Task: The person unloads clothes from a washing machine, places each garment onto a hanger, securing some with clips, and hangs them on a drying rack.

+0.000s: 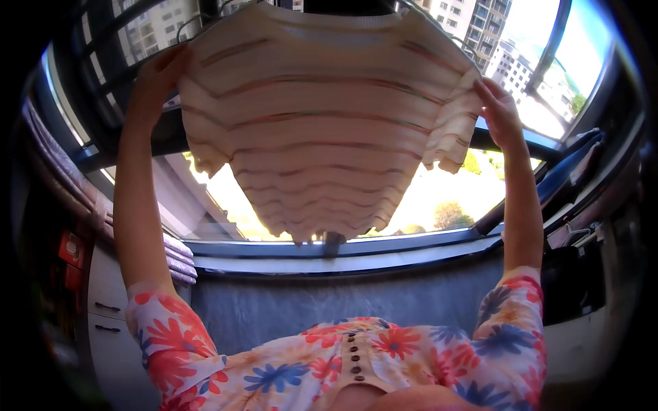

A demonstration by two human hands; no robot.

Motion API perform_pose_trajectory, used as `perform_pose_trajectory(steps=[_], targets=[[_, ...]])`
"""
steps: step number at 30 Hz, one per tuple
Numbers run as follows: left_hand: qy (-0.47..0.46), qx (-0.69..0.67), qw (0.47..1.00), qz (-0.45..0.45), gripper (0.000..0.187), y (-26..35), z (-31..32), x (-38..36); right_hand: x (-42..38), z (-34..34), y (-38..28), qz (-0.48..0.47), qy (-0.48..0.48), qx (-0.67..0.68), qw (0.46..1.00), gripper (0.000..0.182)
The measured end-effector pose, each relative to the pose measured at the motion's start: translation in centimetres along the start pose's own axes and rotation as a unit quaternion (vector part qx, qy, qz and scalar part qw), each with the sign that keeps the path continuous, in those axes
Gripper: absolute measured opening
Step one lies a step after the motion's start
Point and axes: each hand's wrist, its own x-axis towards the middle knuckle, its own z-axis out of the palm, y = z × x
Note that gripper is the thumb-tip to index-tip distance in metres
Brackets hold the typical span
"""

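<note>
A cream short-sleeved knit sweater [329, 103] with thin coloured stripes hangs spread out in front of me, its hem down. Both arms are raised to it. My left hand [160, 74] is closed at the sweater's left shoulder, its fingers partly in shadow. On the other side, my right hand [497, 106] pinches the edge of the right sleeve. Dark thin curved lines, like a hanger [439, 33], run along the right shoulder; the neckline's top lies near the frame's upper edge.
Behind the sweater is a large window with a dark frame [384, 248] and buildings [473, 31] outside. A gathered curtain [179, 259] hangs at left, above a white cabinet [106, 342]. Blue clothing [569, 164] and a white hanger [570, 235] are at right.
</note>
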Motion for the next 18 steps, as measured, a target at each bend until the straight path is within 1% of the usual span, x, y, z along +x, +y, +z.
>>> perform_pose_trajectory(steps=[1,3,4,5,7,10,11,13,14,15,17,18], targets=[[0.005,-0.018,1.0,-0.008,0.043,-0.5,-0.1,-0.4,-0.5,-0.1,0.7,0.007,-0.009,-0.001,1.0,0.024],[-0.021,-0.037,0.999,-0.027,0.044,-2.6,-1.0,-0.8,-1.1,-1.6,2.7,0.011,-0.082,-0.022,0.996,0.022],[-0.033,-0.045,0.998,-0.036,0.044,-3.6,-1.3,-1.1,-1.8,-1.3,3.1,-0.002,-0.093,-0.055,0.994,0.021],[-0.048,-0.053,0.996,-0.055,0.044,-4.2,-1.2,-1.7,-2.5,-1.2,3.2,0.021,-0.083,-0.071,0.994,0.02],[-0.079,-0.065,0.99,-0.095,0.044,-5.4,-1.0,-3.3,-3.6,-1.9,4.0,0.052,-0.103,-0.08,0.99,0.02],[-0.109,-0.071,0.983,-0.132,0.042,-8.8,-1.7,-5.3,-4.7,-3.5,5.9,0.076,-0.089,-0.113,0.987,0.021],[-0.105,-0.071,0.981,-0.144,0.038,-9.7,-2.4,-5.7,-4.8,-4.3,6.4,0.067,-0.081,-0.1,0.989,0.024],[-0.1,-0.071,0.977,-0.174,0.031,-11.5,-3.9,-6.4,-5.4,-5.3,6.9,0.101,-0.068,-0.09,0.989,0.025],[-0.098,-0.085,0.975,-0.182,0.031,-12.1,-4.5,-6.8,-5.7,-5.4,7.0,0.117,-0.079,-0.094,0.986,0.025],[-0.096,-0.099,0.972,-0.191,0.032,-12.8,-5.0,-7.1,-5.8,-5.8,7.2,0.114,-0.073,-0.106,0.985,0.03],[-0.077,-0.132,0.97,-0.19,0.036,-14.0,-6.1,-7.5,-6.0,-6.5,7.5,0.132,-0.027,-0.079,0.988,0.032],[-0.06,-0.152,0.97,-0.183,0.04,-14.8,-6.6,-7.7,-6.2,-6.6,7.6,0.146,-0.001,-0.093,0.985,0.033]])
